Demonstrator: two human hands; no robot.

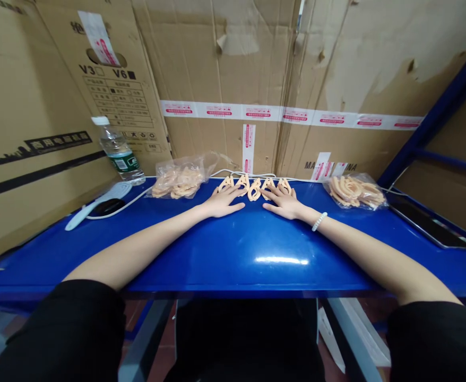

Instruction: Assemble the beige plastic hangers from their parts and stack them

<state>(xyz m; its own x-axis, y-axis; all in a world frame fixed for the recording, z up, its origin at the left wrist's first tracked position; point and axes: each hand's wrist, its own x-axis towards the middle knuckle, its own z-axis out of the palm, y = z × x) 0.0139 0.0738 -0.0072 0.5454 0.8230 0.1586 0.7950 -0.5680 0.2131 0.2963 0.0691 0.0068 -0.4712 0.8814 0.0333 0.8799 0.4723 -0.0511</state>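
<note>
Left hand (pixel 222 203) and right hand (pixel 284 204) spread, palms down, grasping nothing, partly over row of beige pieces (pixel 252 187) on blue table (pixel 225 249).

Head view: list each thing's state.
Left hand: open, palm down, fingers spread
Right hand: open, palm down, fingers spread
Five peach pieces: set in a row
Bottle: upright, capped
Left bag: holding peach pieces
Right bag: holding peach pieces
Pale blue implement: lying down
Phone-like slab: lying flat

5 peach looped pieces (pixel 254 189) | 1 row, side by side | on blue table (pixel 225 249), far edge
</note>
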